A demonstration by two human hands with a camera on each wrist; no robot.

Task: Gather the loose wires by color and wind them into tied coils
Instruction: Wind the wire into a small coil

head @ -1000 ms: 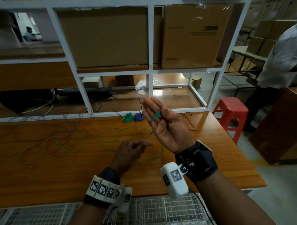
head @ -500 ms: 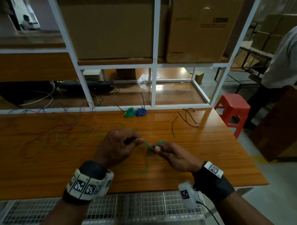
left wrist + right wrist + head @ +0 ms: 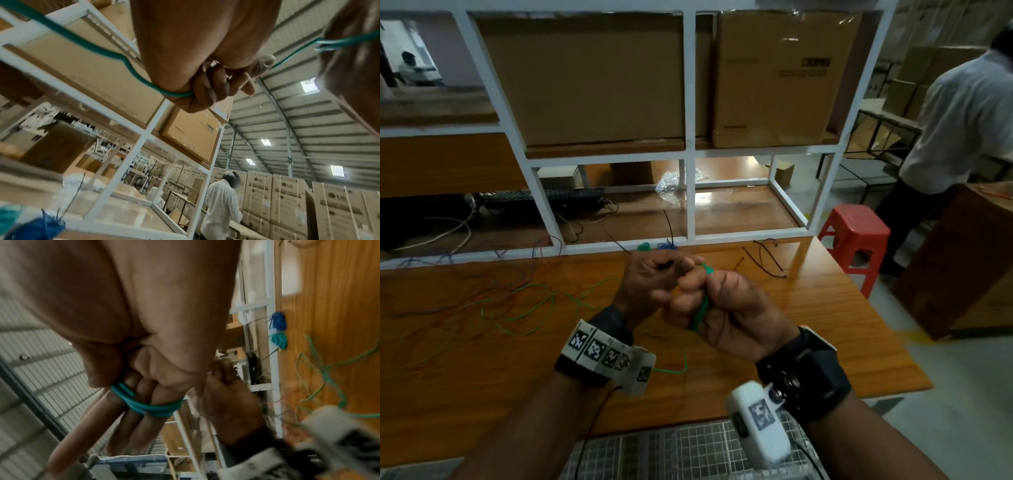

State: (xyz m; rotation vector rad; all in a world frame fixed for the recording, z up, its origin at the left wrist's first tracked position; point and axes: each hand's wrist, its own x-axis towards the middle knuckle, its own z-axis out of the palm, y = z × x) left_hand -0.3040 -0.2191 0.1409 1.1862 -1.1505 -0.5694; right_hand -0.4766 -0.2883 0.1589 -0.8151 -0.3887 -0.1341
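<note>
The green wire is wrapped in loops round the fingers of the right hand, held up over the near table. The left hand pinches its loose end. If that pinch slips, the loops could spring open.

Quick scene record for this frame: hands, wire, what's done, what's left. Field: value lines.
left hand: fingers curled, gripping the green wire and feeding it
right hand: green wire wound in several turns round its fingers
finished coils: green coil and blue coil, at the table's back edge by the white rack
loose wires: mixed colours, spread on the table, left side
black cable ties: on the table, right of the coils
stage: winding, not yet tied
</note>
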